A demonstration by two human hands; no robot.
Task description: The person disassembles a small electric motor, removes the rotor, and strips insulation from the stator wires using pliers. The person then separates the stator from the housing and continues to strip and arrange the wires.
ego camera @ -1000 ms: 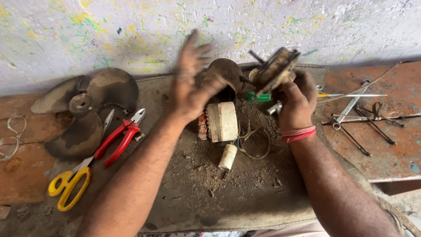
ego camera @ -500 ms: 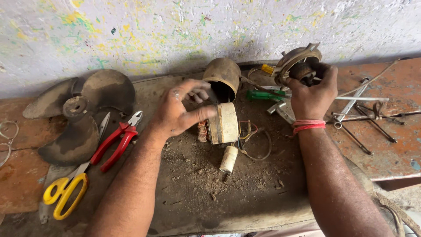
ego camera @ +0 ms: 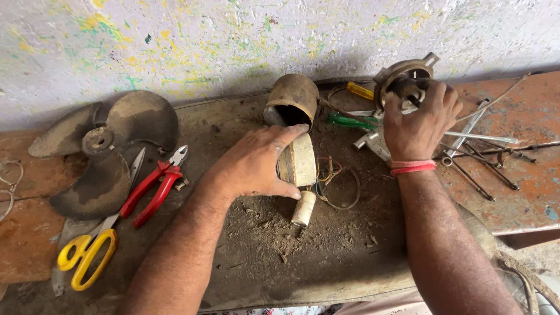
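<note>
My left hand [ego camera: 256, 163] wraps around a cream-coloured motor core [ego camera: 298, 160] that lies on the dirty bench, wires trailing from it. Just beyond the fingers stands a rusty cup-shaped motor housing [ego camera: 291, 100], its open mouth facing me. Below the core lies a small cream cylinder [ego camera: 303, 208]. My right hand [ego camera: 417, 125], with a red band at the wrist, grips a round rusty motor end cover [ego camera: 405, 76] and holds it at the back right, near the wall.
A dusty three-blade fan [ego camera: 96, 149] lies at left beside red-handled pliers [ego camera: 154, 184] and yellow-handled scissors [ego camera: 87, 254]. Green [ego camera: 350, 121] and yellow [ego camera: 360, 90] screwdrivers lie behind the core. Spanners and thin rods [ego camera: 478, 143] are scattered on the rusty surface at right. A paint-flecked wall [ego camera: 233, 41] stands behind.
My left hand came down from an open, raised pose and closed on the motor core. My right hand carried the end cover rightward and toward the wall.
</note>
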